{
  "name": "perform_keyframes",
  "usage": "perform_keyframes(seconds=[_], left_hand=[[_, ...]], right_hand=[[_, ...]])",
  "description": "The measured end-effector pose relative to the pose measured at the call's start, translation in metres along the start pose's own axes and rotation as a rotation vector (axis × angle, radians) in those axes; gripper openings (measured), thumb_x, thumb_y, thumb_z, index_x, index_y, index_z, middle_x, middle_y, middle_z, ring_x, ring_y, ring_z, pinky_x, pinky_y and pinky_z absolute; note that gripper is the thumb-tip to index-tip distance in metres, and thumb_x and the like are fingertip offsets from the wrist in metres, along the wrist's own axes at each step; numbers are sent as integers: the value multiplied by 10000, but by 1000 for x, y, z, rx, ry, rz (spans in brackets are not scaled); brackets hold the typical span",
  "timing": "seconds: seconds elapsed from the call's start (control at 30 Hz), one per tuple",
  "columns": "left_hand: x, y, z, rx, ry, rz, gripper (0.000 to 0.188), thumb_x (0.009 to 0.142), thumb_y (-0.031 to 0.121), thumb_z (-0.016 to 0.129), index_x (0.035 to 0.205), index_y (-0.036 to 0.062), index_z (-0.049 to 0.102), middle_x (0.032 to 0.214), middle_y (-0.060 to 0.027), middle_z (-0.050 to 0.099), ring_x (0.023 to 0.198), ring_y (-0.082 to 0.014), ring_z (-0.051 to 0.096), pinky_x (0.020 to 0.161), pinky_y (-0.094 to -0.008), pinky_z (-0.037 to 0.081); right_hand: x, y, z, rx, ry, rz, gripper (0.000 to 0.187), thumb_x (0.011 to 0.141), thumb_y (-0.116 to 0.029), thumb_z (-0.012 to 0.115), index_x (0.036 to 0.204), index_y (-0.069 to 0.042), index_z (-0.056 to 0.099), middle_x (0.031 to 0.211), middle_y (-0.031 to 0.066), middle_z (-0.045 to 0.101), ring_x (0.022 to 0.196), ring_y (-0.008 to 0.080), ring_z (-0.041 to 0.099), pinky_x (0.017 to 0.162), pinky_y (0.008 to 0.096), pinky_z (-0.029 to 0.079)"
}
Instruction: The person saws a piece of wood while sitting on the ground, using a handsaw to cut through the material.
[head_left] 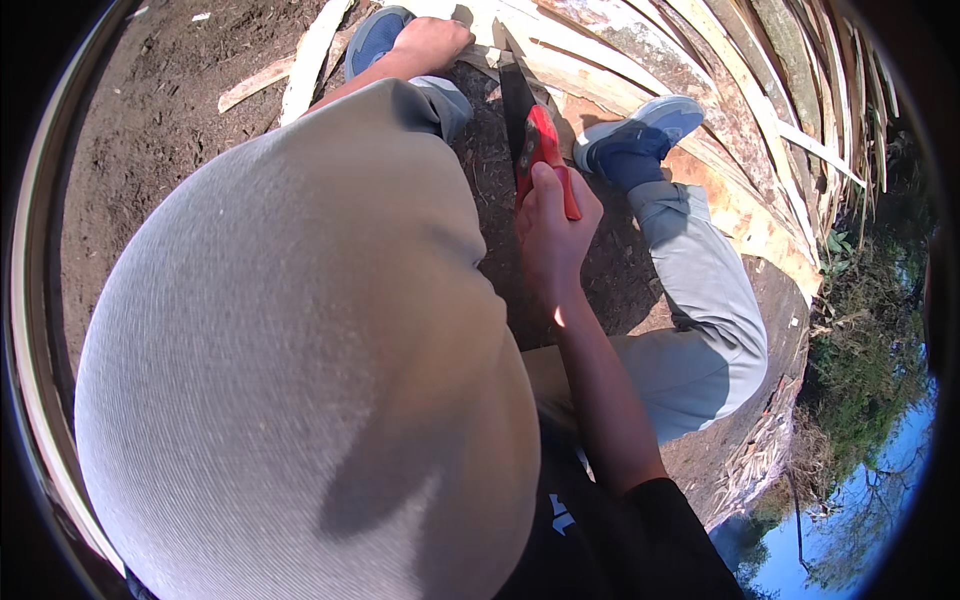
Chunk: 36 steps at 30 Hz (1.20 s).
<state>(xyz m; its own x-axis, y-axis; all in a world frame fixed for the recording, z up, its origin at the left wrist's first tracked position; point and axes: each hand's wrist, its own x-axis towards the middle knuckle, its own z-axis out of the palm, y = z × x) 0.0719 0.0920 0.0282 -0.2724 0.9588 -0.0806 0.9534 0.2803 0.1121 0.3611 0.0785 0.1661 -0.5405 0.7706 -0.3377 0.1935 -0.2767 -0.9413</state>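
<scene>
My right hand (560, 228) is wrapped round the red handle of a hand saw (517, 100). Its dark blade points away from me, with the tip reaching the pale wood strips (590, 60). My left hand (432, 44) is far forward beside my left shoe (373, 42), closed and low against the strips. Its fingers are turned away, so what they grip cannot be made out. My left leg in grey trousers (290, 330) fills much of the view and hides part of the left arm. My right shoe (640, 137) rests by the strips.
Long split strips and bark-covered slabs (790, 90) are heaped at the far right. Loose pale pieces (310, 65) lie on brown soil (170, 110) at the far left. My bent right leg (700, 300) flanks the saw. Greenery (865, 350) stands at the right.
</scene>
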Motion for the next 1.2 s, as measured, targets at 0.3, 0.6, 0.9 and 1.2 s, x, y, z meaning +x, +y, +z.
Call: perform_keyframes(seconds=[0.3, 0.6, 0.9, 1.2], left_hand=[[0, -15, 15, 51, -4, 42, 210, 841, 122, 665, 1039, 55, 672, 929, -137, 731, 899, -326, 733, 776, -453, 595], [7, -6, 9, 43, 24, 43, 210, 871, 114, 628, 1071, 101, 690, 1072, -122, 727, 994, -314, 722, 849, -444, 588], [7, -5, 4, 66, -68, 27, 234, 921, 191, 608, 1140, 134, 667, 1028, -140, 730, 971, -335, 719, 843, -476, 580], [5, -4, -5, 58, -89, 36, 232, 909, 204, 660, 1126, 123, 674, 1040, -123, 725, 1001, -320, 711, 872, -455, 571]], right_hand=[[-33, 10, -10, 16, -25, -12, 235, 999, -199, 612, 844, -31, 556, 608, -32, 486, 495, 32, 434, 458, 208, 343], [-47, 18, -21, -87, 21, -26, 162, 955, -114, 621, 844, -7, 569, 632, 1, 509, 581, 68, 485, 534, 266, 385], [-46, 11, -36, -125, 42, -2, 209, 943, -104, 638, 781, -13, 541, 618, 14, 502, 581, 71, 458, 535, 279, 385], [2, 21, 11, -199, 101, -191, 242, 919, -118, 652, 749, -8, 521, 572, 67, 477, 526, 121, 442, 517, 319, 392]])
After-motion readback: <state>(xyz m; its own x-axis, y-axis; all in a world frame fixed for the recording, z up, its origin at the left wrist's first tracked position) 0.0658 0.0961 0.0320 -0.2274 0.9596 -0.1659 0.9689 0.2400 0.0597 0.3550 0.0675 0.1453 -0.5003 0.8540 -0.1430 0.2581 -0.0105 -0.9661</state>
